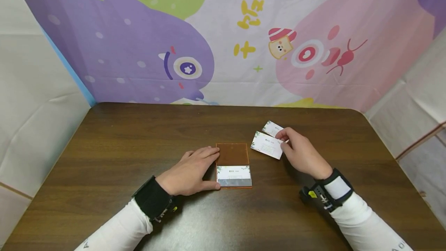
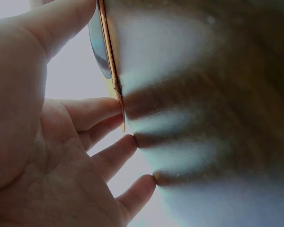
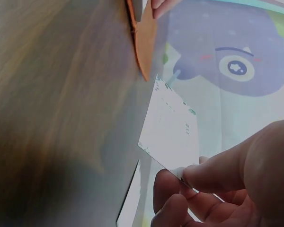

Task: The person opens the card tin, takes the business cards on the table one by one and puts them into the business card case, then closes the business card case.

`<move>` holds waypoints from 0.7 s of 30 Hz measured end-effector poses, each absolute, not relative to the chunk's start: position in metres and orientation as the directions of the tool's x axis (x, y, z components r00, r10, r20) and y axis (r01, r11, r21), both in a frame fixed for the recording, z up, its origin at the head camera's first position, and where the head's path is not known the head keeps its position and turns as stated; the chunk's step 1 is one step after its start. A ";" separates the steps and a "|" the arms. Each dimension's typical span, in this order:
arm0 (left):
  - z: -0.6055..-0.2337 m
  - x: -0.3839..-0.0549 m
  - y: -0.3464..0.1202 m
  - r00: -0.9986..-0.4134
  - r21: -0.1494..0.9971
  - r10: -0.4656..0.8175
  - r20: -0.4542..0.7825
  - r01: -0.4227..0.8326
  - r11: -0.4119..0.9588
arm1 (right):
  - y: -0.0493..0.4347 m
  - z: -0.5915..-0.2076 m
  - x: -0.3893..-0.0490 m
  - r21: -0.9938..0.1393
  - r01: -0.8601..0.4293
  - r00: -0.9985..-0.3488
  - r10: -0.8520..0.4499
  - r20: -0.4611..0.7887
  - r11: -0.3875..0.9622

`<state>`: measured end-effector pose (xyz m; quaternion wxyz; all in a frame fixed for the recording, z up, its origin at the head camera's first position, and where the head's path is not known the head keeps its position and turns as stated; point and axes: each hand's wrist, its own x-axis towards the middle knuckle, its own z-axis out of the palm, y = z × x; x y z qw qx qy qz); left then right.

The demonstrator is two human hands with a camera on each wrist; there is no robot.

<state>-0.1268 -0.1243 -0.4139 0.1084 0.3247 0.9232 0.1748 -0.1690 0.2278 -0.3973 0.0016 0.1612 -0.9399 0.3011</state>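
Observation:
A brown leather card holder (image 1: 232, 154) lies unfolded on the table, with a printed white card (image 1: 233, 172) in its lower pocket. My left hand (image 1: 189, 171) rests along the holder's left edge, fingers spread; the thumb touches the lower left corner and the fingertips the upper left edge. Between thumb and fingers, my right hand (image 1: 303, 152) pinches a white business card (image 3: 170, 127) with leaf-patterned corners, held tilted above the table by its right end. Behind it a second white card (image 1: 271, 128) lies on the table, partly hidden by the right hand.
The brown wooden table (image 1: 146, 127) ends at a cartoon-printed cloth (image 1: 237, 84) at the back. White cloth walls (image 1: 42, 88) stand on both sides. Each wrist wears a black strap (image 1: 152, 198) with a small device.

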 end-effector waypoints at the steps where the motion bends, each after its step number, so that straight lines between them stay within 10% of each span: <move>1: -0.414 -0.127 -0.124 -0.765 0.394 0.638 -0.087 0.562 0.728 | 0.226 -0.396 -0.169 -0.566 -0.306 -0.947 -0.304 0.101 0.765; 21: -0.415 -0.127 -0.124 -0.766 0.391 0.639 -0.076 0.566 0.726 | 0.191 -0.391 -0.171 -0.592 -0.376 -0.917 -0.379 0.127 0.712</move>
